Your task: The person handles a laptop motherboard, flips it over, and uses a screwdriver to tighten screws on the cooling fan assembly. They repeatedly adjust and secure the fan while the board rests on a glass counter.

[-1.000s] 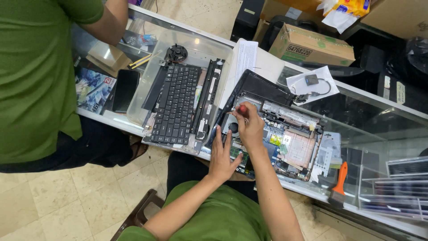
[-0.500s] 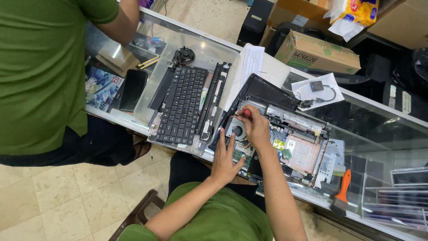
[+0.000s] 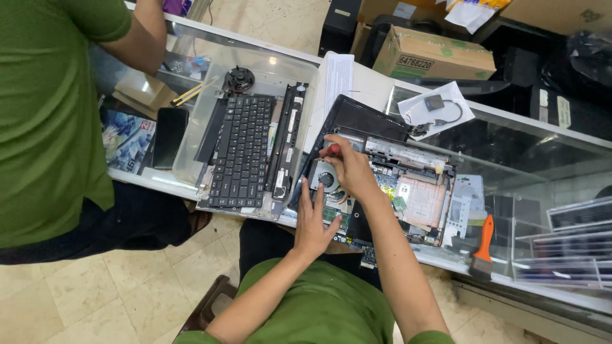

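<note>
Two hands worked the opened laptop (image 3: pixel 408 185) on the glass desk (image 3: pixel 510 127): the right hand (image 3: pixel 349 167) pinched a red-handled screwdriver (image 3: pixel 333 149) above the round fan (image 3: pixel 325 178), the left hand (image 3: pixel 313 223) lay flat, fingers spread, near it; a detached keyboard (image 3: pixel 242 150) sat left.

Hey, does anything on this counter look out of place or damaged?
Nothing looks damaged. The laptop base lies opened with its boards bare, and its keyboard sits apart in a clear tray. The right hand holds a red-handled screwdriver over the fan.
</note>
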